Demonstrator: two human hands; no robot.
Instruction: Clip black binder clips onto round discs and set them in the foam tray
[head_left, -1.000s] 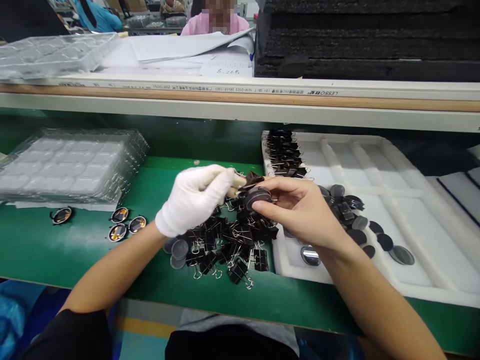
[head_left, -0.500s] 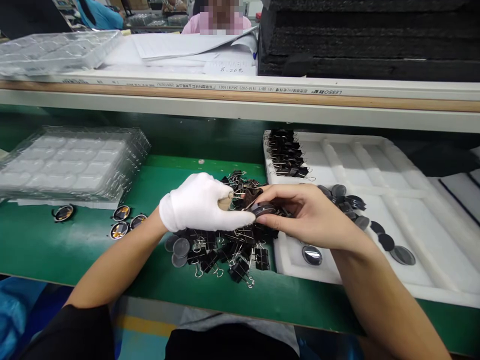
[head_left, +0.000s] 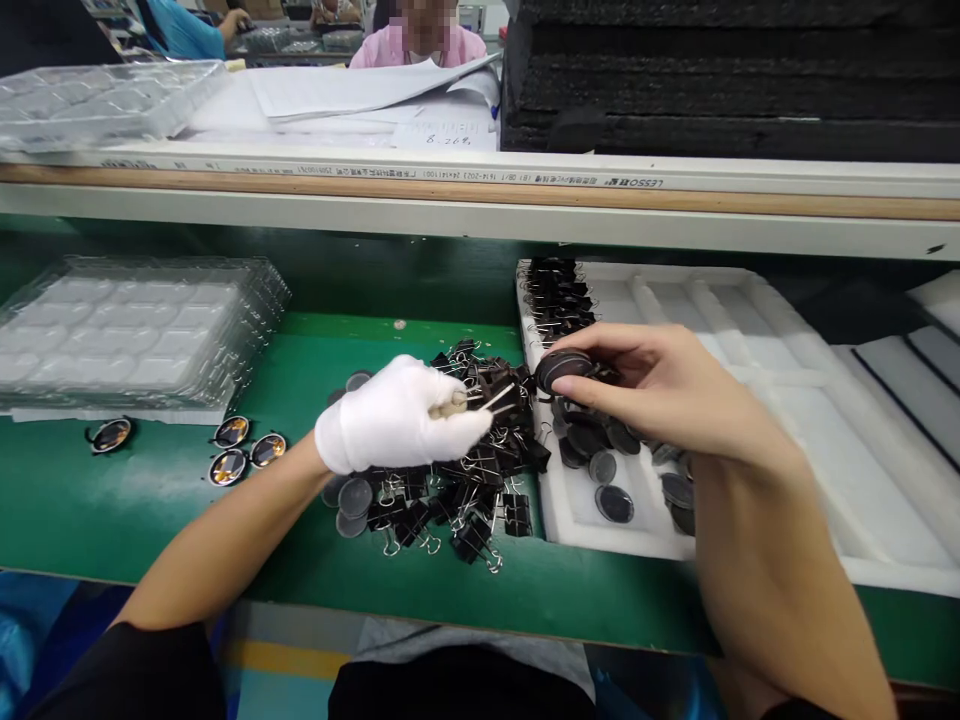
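My left hand (head_left: 401,415), in a white glove, pinches the wire handles of a black binder clip (head_left: 501,388) above a heap of binder clips (head_left: 476,520) on the green tabletop. Between the thumb and fingers of my bare right hand (head_left: 637,380) is a round black disc piece (head_left: 562,370), which looks like a small stack. That hand hovers over the near left part of a white foam tray (head_left: 577,530). Loose dark discs (head_left: 589,440) lie in the tray below it, and clear-faced discs (head_left: 354,497) sit left of the heap.
Stacked clear plastic trays (head_left: 142,330) stand at the left, with several small round watch-like parts (head_left: 227,466) in front. Binder clips (head_left: 559,290) line the foam tray's far left compartment. A shelf edge (head_left: 420,205) runs across above the table; black foam blocks (head_left: 720,80) rest on it.
My right hand has moved right and slightly up with the round disc piece, away from my left hand. The left hand stays nearly in place with the binder clip.
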